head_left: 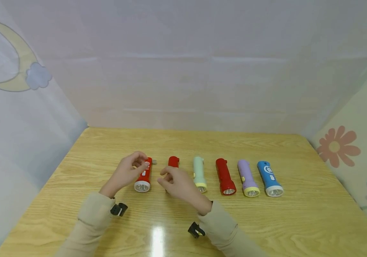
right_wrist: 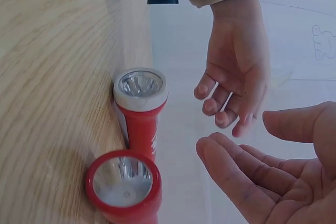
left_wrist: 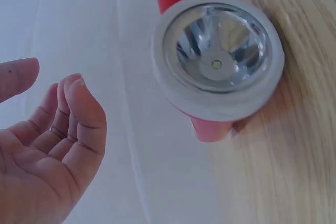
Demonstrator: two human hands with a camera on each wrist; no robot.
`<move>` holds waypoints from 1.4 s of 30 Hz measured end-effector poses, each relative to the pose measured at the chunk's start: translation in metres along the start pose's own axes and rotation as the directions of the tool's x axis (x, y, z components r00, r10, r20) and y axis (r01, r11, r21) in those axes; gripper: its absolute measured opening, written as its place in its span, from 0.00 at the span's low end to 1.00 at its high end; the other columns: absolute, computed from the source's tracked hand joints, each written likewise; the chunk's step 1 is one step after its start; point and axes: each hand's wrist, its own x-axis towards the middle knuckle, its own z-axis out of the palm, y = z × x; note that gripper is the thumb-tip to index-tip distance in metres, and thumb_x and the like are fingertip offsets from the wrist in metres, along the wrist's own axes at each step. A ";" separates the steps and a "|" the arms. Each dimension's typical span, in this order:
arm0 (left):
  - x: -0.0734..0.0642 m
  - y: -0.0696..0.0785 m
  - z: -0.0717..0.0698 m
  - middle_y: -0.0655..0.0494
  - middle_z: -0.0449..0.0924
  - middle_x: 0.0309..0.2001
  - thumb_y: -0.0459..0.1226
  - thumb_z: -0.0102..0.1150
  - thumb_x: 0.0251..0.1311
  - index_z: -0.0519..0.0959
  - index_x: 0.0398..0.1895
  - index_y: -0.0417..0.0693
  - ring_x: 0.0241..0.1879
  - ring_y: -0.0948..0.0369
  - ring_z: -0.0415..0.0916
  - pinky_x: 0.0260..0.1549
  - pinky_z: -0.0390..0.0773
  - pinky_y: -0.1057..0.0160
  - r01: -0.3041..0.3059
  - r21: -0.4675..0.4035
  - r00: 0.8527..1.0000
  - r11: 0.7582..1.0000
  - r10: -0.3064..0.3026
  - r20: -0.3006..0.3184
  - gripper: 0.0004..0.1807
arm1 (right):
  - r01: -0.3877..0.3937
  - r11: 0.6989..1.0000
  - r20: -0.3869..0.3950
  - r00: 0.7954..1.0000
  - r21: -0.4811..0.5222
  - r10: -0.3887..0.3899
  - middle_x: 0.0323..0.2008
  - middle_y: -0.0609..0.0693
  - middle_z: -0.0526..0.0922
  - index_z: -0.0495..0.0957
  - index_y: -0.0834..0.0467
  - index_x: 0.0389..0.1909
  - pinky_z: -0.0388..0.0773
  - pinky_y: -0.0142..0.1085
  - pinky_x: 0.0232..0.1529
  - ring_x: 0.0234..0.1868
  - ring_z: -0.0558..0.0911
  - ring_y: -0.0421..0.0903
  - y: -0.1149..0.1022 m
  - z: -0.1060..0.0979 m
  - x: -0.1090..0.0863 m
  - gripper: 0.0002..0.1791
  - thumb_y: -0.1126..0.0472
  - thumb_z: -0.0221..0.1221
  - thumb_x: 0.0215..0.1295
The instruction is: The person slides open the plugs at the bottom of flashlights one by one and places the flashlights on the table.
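Red-and-white flashlight [head_left: 145, 175], left end of a row of six on the wooden desk [head_left: 183, 142]; it lies with its lens toward me, a metal plug [head_left: 154, 162] jutting sideways from its far end. To its right, in order: a plain red flashlight [head_left: 173, 162], partly hidden behind a hand; a mint flashlight [head_left: 198, 172]; another red flashlight [head_left: 224, 175]; a purple flashlight [head_left: 246, 175]; a blue flashlight [head_left: 268, 176].

My left grip [head_left: 127, 173] hangs near the red-and-white flashlight, my right grip [head_left: 181, 184] near the plain red flashlight. Both are empty and loosely curled, a moderate gap between thumb and fingertips; the wrist views show them apart from the flashlights.

Progress, as I judge it: all six are set down side by side, spaced apart, lenses facing me, so the row appears laid out. Whether the protruding plug marks a finished or unfinished step, I cannot tell.
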 end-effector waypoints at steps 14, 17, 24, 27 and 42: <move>-0.011 0.011 0.009 0.47 0.75 0.31 0.32 0.55 0.60 0.73 0.44 0.39 0.28 0.59 0.72 0.24 0.71 0.67 -0.080 -0.065 0.996 0.995 0.083 0.044 0.10 | 0.084 0.996 -0.051 0.995 0.027 -0.083 0.20 0.45 0.77 0.78 0.62 0.34 0.70 0.29 0.21 0.19 0.72 0.39 0.017 -0.019 -0.023 0.05 0.64 0.59 0.59; -0.011 0.011 0.010 0.48 0.76 0.30 0.31 0.55 0.60 0.72 0.46 0.39 0.27 0.61 0.71 0.23 0.69 0.68 -0.097 -0.047 0.994 0.994 0.099 0.052 0.11 | 0.093 0.994 -0.050 0.995 0.056 -0.090 0.21 0.48 0.78 0.77 0.64 0.34 0.70 0.28 0.20 0.18 0.71 0.38 0.021 -0.023 -0.026 0.06 0.65 0.59 0.59; -0.012 0.013 0.011 0.50 0.76 0.29 0.33 0.55 0.60 0.70 0.49 0.40 0.26 0.63 0.70 0.22 0.67 0.69 -0.096 -0.049 0.993 0.994 0.099 0.063 0.14 | 0.078 0.993 -0.025 0.997 0.084 -0.077 0.24 0.51 0.80 0.77 0.68 0.38 0.72 0.29 0.23 0.22 0.75 0.43 0.028 -0.028 -0.032 0.10 0.64 0.58 0.60; -0.012 0.012 0.012 0.50 0.75 0.28 0.32 0.55 0.60 0.69 0.50 0.39 0.26 0.63 0.70 0.21 0.66 0.69 -0.101 -0.046 0.993 0.994 0.104 0.060 0.15 | 0.046 0.995 -0.024 0.999 0.085 -0.044 0.28 0.52 0.80 0.77 0.68 0.40 0.73 0.29 0.27 0.26 0.77 0.45 0.033 -0.028 -0.033 0.12 0.64 0.58 0.60; -0.002 0.010 0.014 0.53 0.74 0.32 0.36 0.53 0.62 0.66 0.58 0.39 0.30 0.54 0.74 0.25 0.70 0.65 -0.018 -0.037 0.996 0.999 0.021 0.089 0.21 | -0.107 0.972 0.012 0.994 0.210 0.106 0.36 0.60 0.79 0.71 0.73 0.51 0.78 0.33 0.25 0.31 0.81 0.56 0.041 -0.027 -0.031 0.21 0.63 0.58 0.61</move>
